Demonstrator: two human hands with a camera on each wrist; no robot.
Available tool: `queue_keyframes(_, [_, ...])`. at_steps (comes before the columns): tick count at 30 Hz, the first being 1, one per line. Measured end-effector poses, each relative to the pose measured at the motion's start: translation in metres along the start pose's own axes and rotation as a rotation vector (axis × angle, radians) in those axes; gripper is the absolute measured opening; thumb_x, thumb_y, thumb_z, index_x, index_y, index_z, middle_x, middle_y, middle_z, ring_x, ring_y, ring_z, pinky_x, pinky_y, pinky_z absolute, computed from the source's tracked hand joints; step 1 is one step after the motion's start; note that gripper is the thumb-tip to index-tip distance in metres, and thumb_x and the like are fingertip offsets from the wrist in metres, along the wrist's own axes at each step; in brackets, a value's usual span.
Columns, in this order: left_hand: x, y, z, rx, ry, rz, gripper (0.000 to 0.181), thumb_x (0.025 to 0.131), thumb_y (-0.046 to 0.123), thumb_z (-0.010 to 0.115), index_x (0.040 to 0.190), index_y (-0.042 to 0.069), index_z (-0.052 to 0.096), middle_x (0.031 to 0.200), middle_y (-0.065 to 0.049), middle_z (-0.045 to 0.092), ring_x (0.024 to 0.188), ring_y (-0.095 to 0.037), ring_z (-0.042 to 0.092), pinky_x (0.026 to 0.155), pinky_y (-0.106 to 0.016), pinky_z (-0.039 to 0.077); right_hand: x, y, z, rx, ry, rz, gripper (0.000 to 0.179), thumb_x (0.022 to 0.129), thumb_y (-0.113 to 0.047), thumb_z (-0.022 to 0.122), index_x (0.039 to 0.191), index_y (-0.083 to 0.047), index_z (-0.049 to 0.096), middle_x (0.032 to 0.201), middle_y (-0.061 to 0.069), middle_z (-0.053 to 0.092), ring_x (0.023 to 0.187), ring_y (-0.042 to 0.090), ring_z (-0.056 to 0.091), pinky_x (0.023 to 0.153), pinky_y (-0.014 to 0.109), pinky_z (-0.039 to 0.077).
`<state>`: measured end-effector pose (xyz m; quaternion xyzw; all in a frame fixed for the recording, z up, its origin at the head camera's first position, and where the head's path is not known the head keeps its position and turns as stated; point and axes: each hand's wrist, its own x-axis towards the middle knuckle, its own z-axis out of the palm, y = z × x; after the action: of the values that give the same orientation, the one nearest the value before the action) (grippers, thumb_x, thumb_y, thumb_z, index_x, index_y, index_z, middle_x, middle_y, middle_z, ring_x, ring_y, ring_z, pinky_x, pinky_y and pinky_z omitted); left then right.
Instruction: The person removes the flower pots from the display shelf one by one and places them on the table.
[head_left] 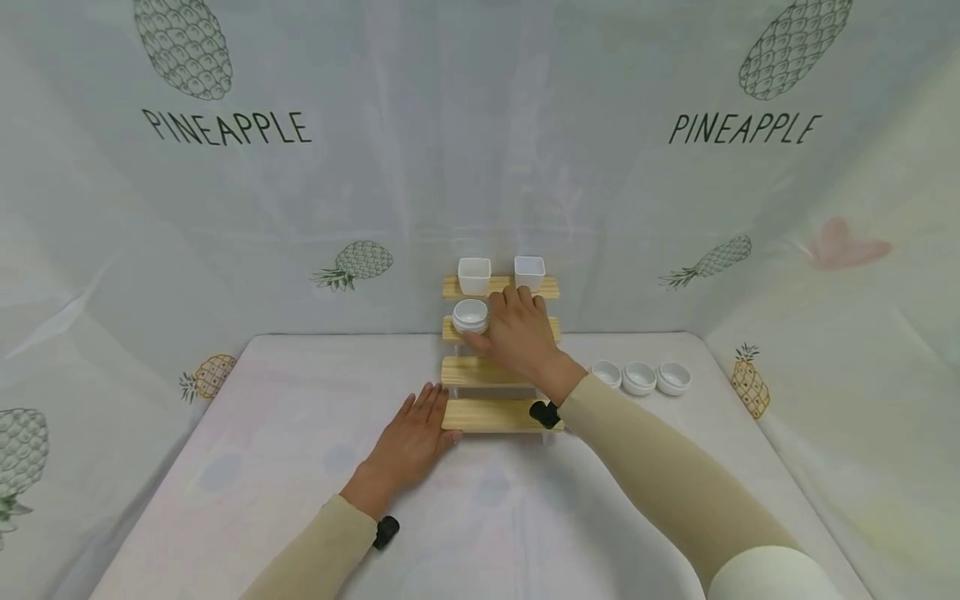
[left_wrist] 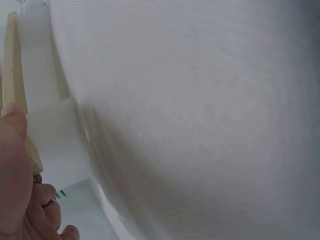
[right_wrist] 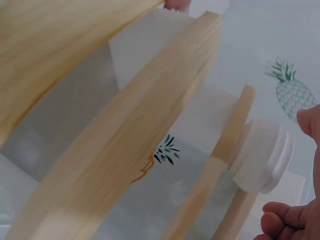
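Note:
A wooden tiered stand point(head_left: 487, 414) with pale planks and whitish supports rises in front of the curtain. My left hand point(head_left: 411, 437) rests against the left end of its lowest plank, fingers extended, thumb at the front edge. On the second plank from the top sits a round white bowl point(head_left: 470, 315) with a stepped side. Just right of it is my right hand point(head_left: 519, 332), its thumb in front of the bowl. In the right wrist view a gap shows between the thumb point(right_wrist: 307, 122) and the bowl point(right_wrist: 262, 155). Part of that plank is hidden behind this hand.
Two square white cups, one at the left point(head_left: 475, 276) and one at the right point(head_left: 529, 272), stand on the top plank. Several round white bowls point(head_left: 639, 379) line up on the table right of the stand. A pineapple-print curtain point(head_left: 600, 200) hangs close behind.

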<state>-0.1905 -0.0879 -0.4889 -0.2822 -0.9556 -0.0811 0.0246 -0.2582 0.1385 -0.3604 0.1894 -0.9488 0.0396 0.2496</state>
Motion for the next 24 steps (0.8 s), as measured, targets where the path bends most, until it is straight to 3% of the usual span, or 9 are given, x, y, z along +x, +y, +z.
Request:
queue_keyframes(5, [0.001, 0.001, 0.002, -0.009, -0.017, -0.01, 0.081, 0.111, 0.053, 0.045, 0.165, -0.004, 0.024, 0.172, -0.021, 0.028, 0.162, -0.036, 0.024, 0.13, -0.054, 0.026, 0.009, -0.006, 0.001, 0.002, -0.1, 0.065, 0.065, 0.095, -0.063, 0.065, 0.11, 0.0, 0.063, 0.105, 0.016, 0.062, 0.102, 0.035, 0.054, 0.082, 0.045, 0.046])
queue_keyframes(13, [0.001, 0.0, 0.002, -0.001, -0.018, -0.017, 0.081, 0.111, 0.053, 0.044, 0.166, -0.003, 0.024, 0.172, -0.02, 0.028, 0.162, -0.035, 0.024, 0.13, -0.053, 0.026, 0.016, -0.007, 0.005, -0.002, -0.158, 0.079, 0.066, 0.096, -0.063, 0.065, 0.113, 0.001, 0.064, 0.107, 0.015, 0.061, 0.103, 0.034, 0.052, 0.085, 0.045, 0.046])
queue_keyframes(19, [0.002, 0.0, 0.002, 0.012, -0.021, -0.015, 0.081, 0.111, 0.053, 0.045, 0.166, -0.003, 0.024, 0.172, -0.02, 0.029, 0.161, -0.035, 0.025, 0.13, -0.053, 0.027, 0.016, -0.005, 0.006, 0.009, -0.165, 0.063, 0.066, 0.096, -0.061, 0.067, 0.117, 0.001, 0.064, 0.108, 0.014, 0.06, 0.103, 0.032, 0.051, 0.086, 0.044, 0.046])
queue_keyframes(24, [0.001, 0.0, 0.002, 0.012, -0.031, -0.024, 0.081, 0.111, 0.054, 0.044, 0.167, -0.002, 0.022, 0.172, -0.019, 0.028, 0.162, -0.034, 0.024, 0.131, -0.052, 0.026, 0.011, 0.0, 0.009, 0.021, -0.105, 0.02, 0.065, 0.093, -0.06, 0.072, 0.116, 0.001, 0.063, 0.103, 0.014, 0.059, 0.1, 0.033, 0.052, 0.082, 0.043, 0.046])
